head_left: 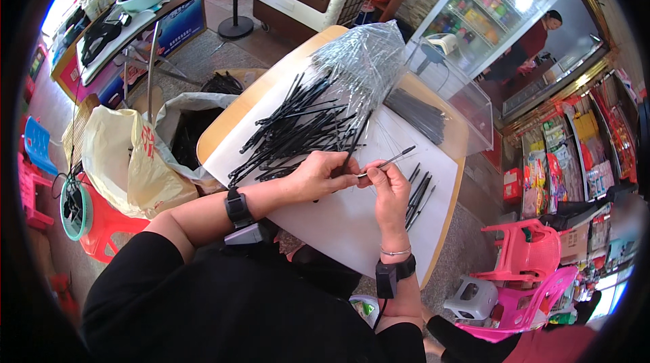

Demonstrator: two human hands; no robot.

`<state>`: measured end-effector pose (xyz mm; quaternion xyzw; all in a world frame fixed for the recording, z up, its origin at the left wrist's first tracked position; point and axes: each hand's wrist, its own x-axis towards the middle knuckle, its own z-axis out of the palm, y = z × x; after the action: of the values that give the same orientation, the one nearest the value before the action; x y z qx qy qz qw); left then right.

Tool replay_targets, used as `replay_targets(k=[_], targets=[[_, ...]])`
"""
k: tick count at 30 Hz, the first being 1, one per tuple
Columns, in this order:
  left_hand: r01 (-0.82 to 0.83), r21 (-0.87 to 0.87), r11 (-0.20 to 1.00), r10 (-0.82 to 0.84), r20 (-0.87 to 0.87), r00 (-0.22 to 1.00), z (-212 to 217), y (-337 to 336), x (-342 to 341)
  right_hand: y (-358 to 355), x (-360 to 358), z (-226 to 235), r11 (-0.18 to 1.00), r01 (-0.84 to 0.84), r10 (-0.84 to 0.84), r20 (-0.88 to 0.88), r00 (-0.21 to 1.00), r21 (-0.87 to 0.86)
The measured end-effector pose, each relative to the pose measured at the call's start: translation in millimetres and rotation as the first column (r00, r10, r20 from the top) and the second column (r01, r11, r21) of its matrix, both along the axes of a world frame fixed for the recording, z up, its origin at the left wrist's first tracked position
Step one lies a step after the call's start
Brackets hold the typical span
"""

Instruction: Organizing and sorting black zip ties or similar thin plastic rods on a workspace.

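Note:
A thin black stick in a clear sleeve [391,158] is pinched between the fingertips of both hands over a white sheet [352,214] on a round wooden table [233,112]. My left hand [318,175] holds its near end and my right hand [391,190] grips it just beside. A heap of loose black sticks [298,129] lies to the left of my hands. A few sleeved sticks [418,195] lie to the right of my right hand. A bundle of clear sleeves [365,58] rests at the table's far side.
A second dark bundle [418,114] lies beside a clear plastic box [450,85] at the far right of the table. Bags [128,160] and a red stool [108,227] stand on the left. Pink chairs [521,261] stand on the right. A person [535,38] stands by a glass fridge.

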<state>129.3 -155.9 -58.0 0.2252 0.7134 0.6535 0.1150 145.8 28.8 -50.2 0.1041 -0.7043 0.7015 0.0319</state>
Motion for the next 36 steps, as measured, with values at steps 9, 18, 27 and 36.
replay_targets(k=[9,18,27,36], targets=[[0.023,0.045,0.999,-0.03,0.183,0.983,3,-3,-1,-9,3,1,0.992,0.045,-0.033,-0.103,0.994,0.115],[0.007,0.132,0.991,-0.032,0.187,0.982,-2,0,-3,-22,10,6,0.983,0.119,-0.104,-0.108,0.989,0.142],[0.09,0.167,0.982,-0.106,0.087,0.991,-6,2,1,-22,13,-4,0.959,0.176,-0.137,-0.18,0.974,0.221],[0.165,0.166,0.972,-0.191,0.154,0.969,-4,4,2,-16,2,1,0.989,0.142,-0.143,-0.038,0.989,-0.035]])
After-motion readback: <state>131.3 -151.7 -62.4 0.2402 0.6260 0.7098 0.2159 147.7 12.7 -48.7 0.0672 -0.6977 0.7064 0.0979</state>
